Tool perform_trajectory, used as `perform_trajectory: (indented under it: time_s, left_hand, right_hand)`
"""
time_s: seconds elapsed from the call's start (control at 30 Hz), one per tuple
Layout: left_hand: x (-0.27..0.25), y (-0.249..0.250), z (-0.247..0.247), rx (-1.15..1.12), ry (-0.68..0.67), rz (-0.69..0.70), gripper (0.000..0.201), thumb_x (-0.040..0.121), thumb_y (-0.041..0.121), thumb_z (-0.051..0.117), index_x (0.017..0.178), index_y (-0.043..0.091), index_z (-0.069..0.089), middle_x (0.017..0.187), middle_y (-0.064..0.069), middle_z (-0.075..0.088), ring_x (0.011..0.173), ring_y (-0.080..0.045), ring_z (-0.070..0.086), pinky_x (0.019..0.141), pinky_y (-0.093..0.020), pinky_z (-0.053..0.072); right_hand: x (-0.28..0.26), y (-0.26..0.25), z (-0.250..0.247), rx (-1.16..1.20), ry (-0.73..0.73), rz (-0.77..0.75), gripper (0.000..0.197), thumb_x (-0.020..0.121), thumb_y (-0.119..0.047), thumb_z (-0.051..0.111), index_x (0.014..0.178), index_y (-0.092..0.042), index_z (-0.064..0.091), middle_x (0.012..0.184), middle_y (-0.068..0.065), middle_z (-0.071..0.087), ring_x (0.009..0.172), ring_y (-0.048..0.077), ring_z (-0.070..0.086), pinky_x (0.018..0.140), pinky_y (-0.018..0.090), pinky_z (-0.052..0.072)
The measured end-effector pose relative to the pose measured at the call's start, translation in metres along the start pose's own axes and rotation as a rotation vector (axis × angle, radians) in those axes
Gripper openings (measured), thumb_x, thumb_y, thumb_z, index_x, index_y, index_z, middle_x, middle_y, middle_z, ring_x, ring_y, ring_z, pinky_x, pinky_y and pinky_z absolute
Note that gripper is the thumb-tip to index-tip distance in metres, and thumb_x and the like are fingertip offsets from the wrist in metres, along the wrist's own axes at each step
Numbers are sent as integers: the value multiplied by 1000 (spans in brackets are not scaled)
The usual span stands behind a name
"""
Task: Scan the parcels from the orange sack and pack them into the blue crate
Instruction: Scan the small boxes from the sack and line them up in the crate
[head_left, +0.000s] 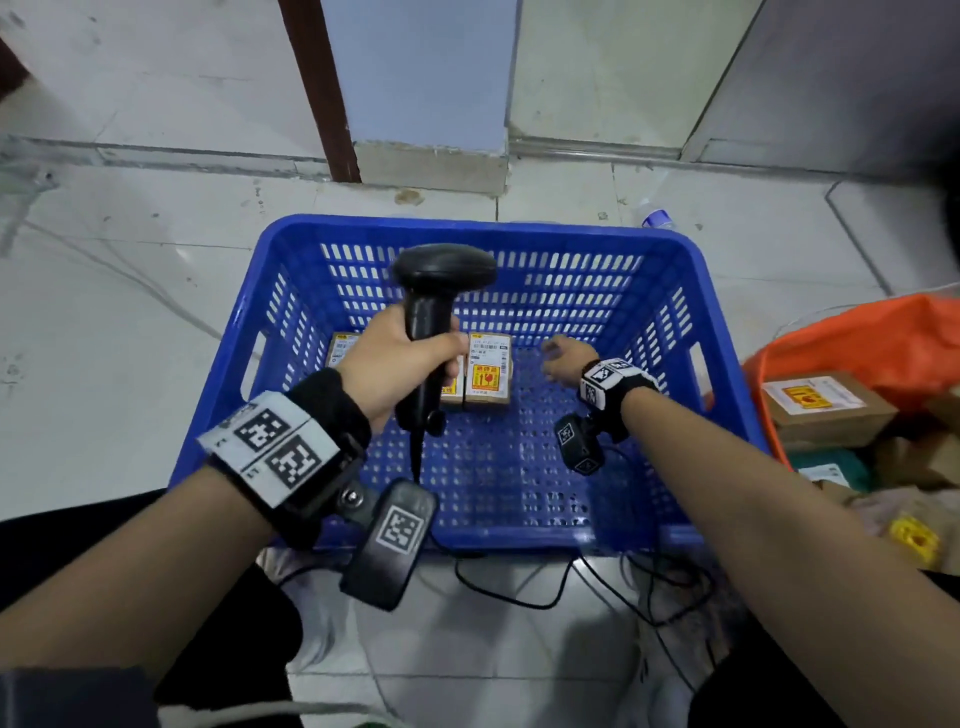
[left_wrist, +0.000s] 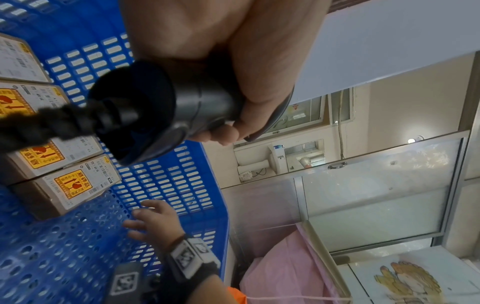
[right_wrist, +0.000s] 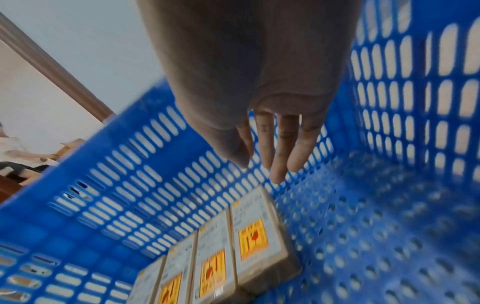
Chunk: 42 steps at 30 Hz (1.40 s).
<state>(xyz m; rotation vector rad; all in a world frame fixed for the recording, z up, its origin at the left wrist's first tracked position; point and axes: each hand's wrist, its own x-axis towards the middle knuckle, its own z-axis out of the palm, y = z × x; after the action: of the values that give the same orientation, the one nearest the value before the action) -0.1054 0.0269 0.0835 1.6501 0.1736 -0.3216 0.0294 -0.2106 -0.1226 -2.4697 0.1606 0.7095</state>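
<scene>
My fingers (left_wrist: 249, 115) on the left hand (head_left: 395, 364) are curled tight round the handle of the black barcode scanner (head_left: 436, 322), thumb over the front of the grip, so the scanner stands upright above the blue crate (head_left: 717, 332) with its head toward the far wall of the crate. Its coiled cable (left_wrist: 46, 123) hangs from the butt of the handle. My right hand (head_left: 566, 358) is inside the crate with nothing in it; in the right wrist view its fingers (right_wrist: 280, 148) are straight and slightly spread, pointing down toward the perforated floor, just beside the end parcel (right_wrist: 257, 230) of the row and not touching it, as far as I can tell.

The parcels (head_left: 488, 376) are small brown cardboard boxes, each with a white shipping label and a yellow and red fragile sticker. They lie flat on the crate floor side by side, touching, in a row against the far wall. The right wrist view shows four of them; in the head view my left hand and the scanner cover part of the row.

The crate sits on a pale tiled floor (head_left: 130, 322). To my right lies the orange sack (head_left: 872, 348), open, with more cardboard parcels in it, the topmost box (head_left: 826, 410) label up. Black cables (head_left: 519, 597) trail over the tiles on the near side of the crate.
</scene>
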Motion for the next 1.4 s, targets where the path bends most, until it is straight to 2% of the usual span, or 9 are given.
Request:
perform_trajectory:
  time_s: [0.13, 0.27, 0.37, 0.57, 0.73, 0.87, 1.17, 1.27, 1.4]
  left_hand:
    - [-6, -1, 15, -17, -30, 19, 12, 88, 0, 61, 87, 10, 56, 63, -2, 54, 50, -7, 53, 54, -21, 49]
    - [-11, 3, 31, -28, -84, 41, 13, 88, -3, 60, 89, 9, 54, 69, -4, 54, 49, -7, 53, 52, -21, 49]
    - [-12, 4, 43, -43, -112, 60, 13, 88, -3, 60, 89, 9, 54, 74, -5, 54, 51, -7, 54, 53, -21, 50]
    - [-6, 3, 80, -31, -172, 98, 16, 87, -4, 61, 84, 11, 55, 74, -6, 54, 49, -8, 54, 54, -24, 49]
    - [3, 7, 111, -17, -244, 111, 16, 88, -4, 59, 85, 11, 54, 76, -6, 54, 50, -7, 54, 54, -23, 49]
    - [17, 20, 140, -9, -282, 128, 16, 90, -4, 56, 85, 12, 53, 74, -5, 54, 49, -6, 53, 53, -21, 49]
    - [58, 39, 225, -5, -381, 160, 16, 90, -5, 56, 85, 10, 54, 69, -3, 59, 49, -8, 53, 54, -24, 48]
    - [64, 33, 239, 18, -401, 181, 17, 90, -6, 56, 84, 10, 54, 68, -3, 58, 47, -7, 52, 52, -21, 48]
    - [70, 19, 246, 37, -430, 154, 15, 91, -4, 56, 85, 10, 54, 74, -6, 57, 48, -7, 52, 55, -22, 49]
  right_hand:
    - [-41, 20, -46, 6, 108, -60, 16, 86, -9, 55, 101, -13, 60, 103, 15, 71, 94, 32, 69, 88, 46, 55]
    - [-94, 43, -88, 26, 252, -115, 22, 86, -10, 58, 107, -11, 63, 103, 6, 69, 88, 22, 69, 85, 41, 56]
    - [-128, 69, -123, 98, 371, -154, 18, 84, -5, 60, 98, -15, 65, 90, 5, 68, 58, -2, 63, 66, 32, 55]
    - [-194, 138, -186, 153, 558, -39, 19, 83, 0, 59, 94, -14, 65, 58, -10, 60, 42, -4, 56, 42, 9, 42]
    - [-226, 206, -212, 163, 584, 171, 16, 86, 1, 55, 85, -13, 61, 71, 9, 60, 52, 11, 55, 40, 12, 42]
    - [-224, 243, -212, 144, 560, 310, 12, 83, -12, 57, 76, -20, 63, 93, 17, 71, 79, 26, 63, 77, 39, 55]
    - [-182, 262, -177, 126, 494, 395, 23, 86, -20, 57, 104, -14, 69, 103, 12, 68, 97, 29, 63, 72, 26, 42]
    - [-190, 273, -182, 157, 451, 415, 27, 90, -26, 57, 113, -16, 65, 116, 6, 64, 109, 28, 60, 82, 30, 45]
    - [-209, 312, -181, 33, 264, 639, 53, 86, -41, 66, 124, -6, 56, 126, 14, 60, 104, 28, 58, 74, 31, 45]
